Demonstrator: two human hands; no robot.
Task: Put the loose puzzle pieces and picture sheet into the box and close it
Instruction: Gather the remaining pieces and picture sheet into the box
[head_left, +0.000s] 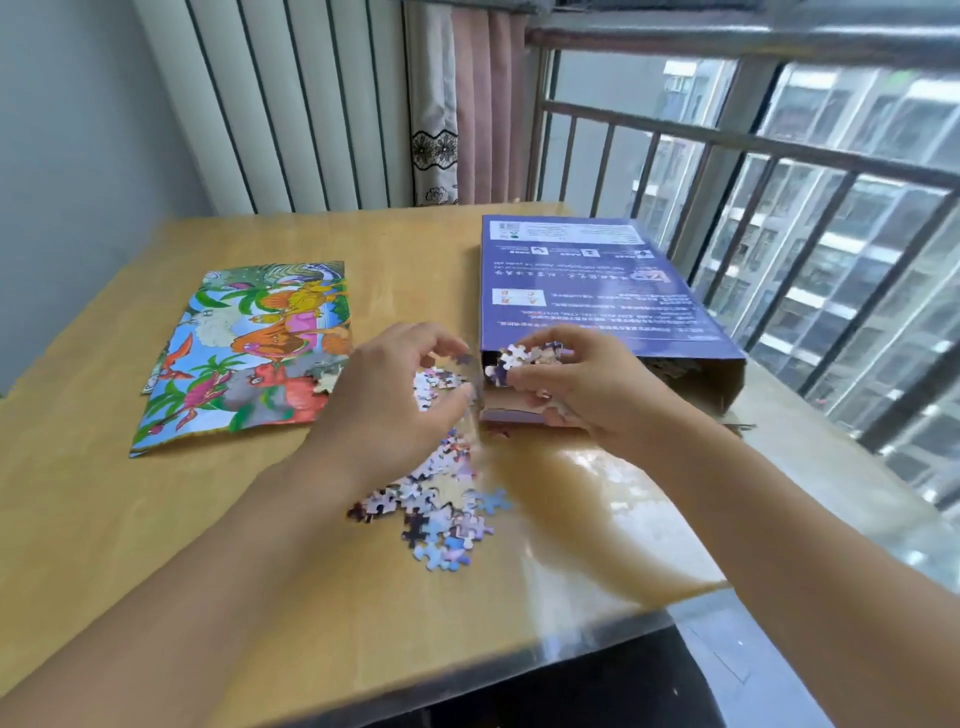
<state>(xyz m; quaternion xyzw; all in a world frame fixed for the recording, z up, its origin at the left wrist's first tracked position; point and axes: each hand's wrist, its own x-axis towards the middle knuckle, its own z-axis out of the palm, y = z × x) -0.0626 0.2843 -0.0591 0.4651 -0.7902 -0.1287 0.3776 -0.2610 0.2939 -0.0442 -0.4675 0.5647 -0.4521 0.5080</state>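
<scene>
While the box (587, 291) lies flat on the table (104, 493), open end toward the person, right hand (582, 384) pinches a clump of pieces at its mouth. Left hand (395, 395), fingers curled, grips pieces above the loose pile (441, 509). Sheet (249, 353) lies left, well apart from box.

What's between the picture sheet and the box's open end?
Head view: the left hand, curled over loose puzzle pieces, lies between the picture sheet and the box mouth.

The table (156, 519) looks like glossy pale wood, glaring at five o'clock. The box (587, 291) is printed cardboard; the picture sheet (249, 353) glossy paper.
</scene>
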